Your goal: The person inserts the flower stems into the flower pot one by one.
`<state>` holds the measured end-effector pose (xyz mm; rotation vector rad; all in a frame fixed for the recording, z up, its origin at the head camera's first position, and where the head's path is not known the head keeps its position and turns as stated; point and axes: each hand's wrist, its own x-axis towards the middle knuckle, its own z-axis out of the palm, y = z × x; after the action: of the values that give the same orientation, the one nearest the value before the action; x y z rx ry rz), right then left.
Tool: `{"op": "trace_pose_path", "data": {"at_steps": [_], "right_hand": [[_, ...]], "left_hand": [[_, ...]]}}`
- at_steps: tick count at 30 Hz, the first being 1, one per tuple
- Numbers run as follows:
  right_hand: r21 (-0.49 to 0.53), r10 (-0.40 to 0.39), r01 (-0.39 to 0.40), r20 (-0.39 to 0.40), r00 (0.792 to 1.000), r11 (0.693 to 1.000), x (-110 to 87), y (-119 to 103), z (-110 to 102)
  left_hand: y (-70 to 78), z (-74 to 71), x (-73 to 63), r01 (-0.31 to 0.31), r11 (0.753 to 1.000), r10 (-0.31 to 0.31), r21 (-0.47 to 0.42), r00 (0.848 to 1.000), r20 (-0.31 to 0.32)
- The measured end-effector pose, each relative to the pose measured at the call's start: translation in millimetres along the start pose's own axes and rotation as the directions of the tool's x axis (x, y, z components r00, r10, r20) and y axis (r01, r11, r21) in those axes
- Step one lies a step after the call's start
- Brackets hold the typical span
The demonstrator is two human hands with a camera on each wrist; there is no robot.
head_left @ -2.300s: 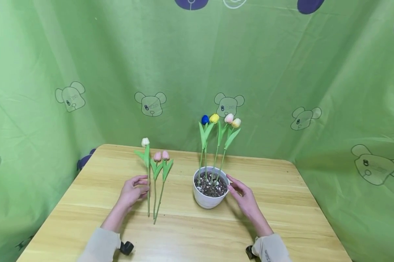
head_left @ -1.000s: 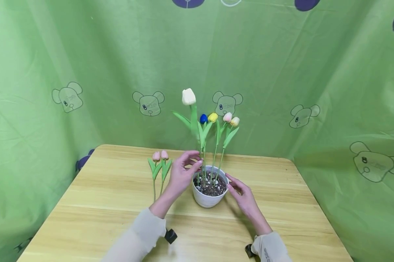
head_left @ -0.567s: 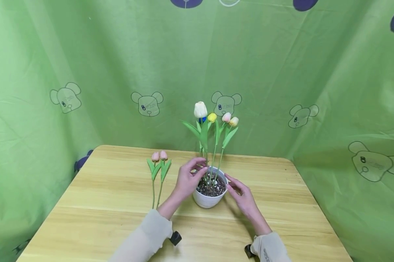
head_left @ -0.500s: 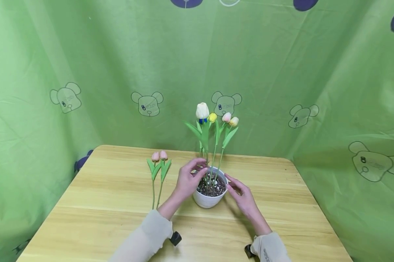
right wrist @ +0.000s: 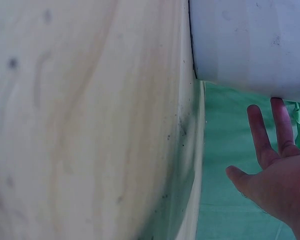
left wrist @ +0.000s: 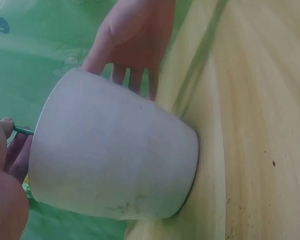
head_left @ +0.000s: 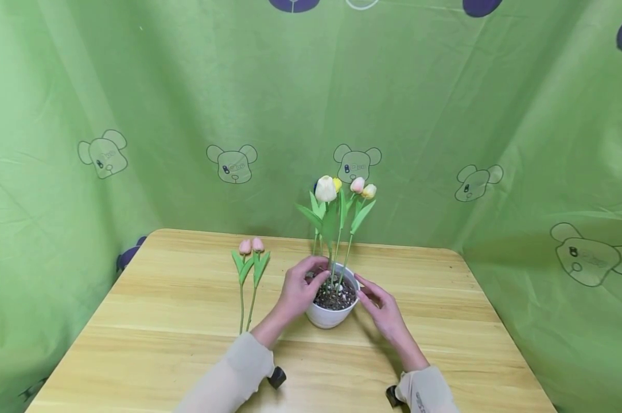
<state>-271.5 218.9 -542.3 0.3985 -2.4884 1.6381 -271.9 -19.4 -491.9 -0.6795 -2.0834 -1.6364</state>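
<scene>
A white tulip (head_left: 326,189) with green leaves stands over the near left part of the white pot (head_left: 327,317). My left hand (head_left: 298,289) pinches its stem low, just above the dark soil (head_left: 337,298); the green stem (left wrist: 23,130) shows between thumb and finger in the left wrist view. The stem's lower end is hidden. At the pot's right side, my right hand (head_left: 385,312) touches the rim with fairly straight fingers; some fingers (right wrist: 260,135) stand apart from the wall in the right wrist view. Yellow, pink and cream tulips (head_left: 369,191) stand in the soil, with a blue one mostly covered.
Two pink tulips (head_left: 251,261) lie on the wooden table (head_left: 187,292) left of the pot, their lower stems near my left forearm. A green curtain (head_left: 290,86) with mouse-head drawings hangs behind the table and at both sides.
My left hand has taken the white tulip from the table, brought it right to the pot and lowered it; the bloom sinks further over the last half second. My right hand stays at the rim.
</scene>
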Motion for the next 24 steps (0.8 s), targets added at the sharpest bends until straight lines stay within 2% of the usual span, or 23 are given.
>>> {"op": "trace_pose_path", "data": {"at_steps": [13, 24], "right_hand": [[0.016, 0.016, -0.017, 0.012, 1.0, 1.0, -0.4, 1, 0], [-0.008, 0.006, -0.005, 0.026, 1.0, 1.0, -0.5, -2, -2]], "left_hand": [[-16.5, 5.6, -2.1, -0.064, 0.989, 0.06, 0.136, 0.997, 0.039], [-15.0, 4.4, 0.0, -0.061, 0.965, 0.041, 0.254, 0.996, 0.083]]}}
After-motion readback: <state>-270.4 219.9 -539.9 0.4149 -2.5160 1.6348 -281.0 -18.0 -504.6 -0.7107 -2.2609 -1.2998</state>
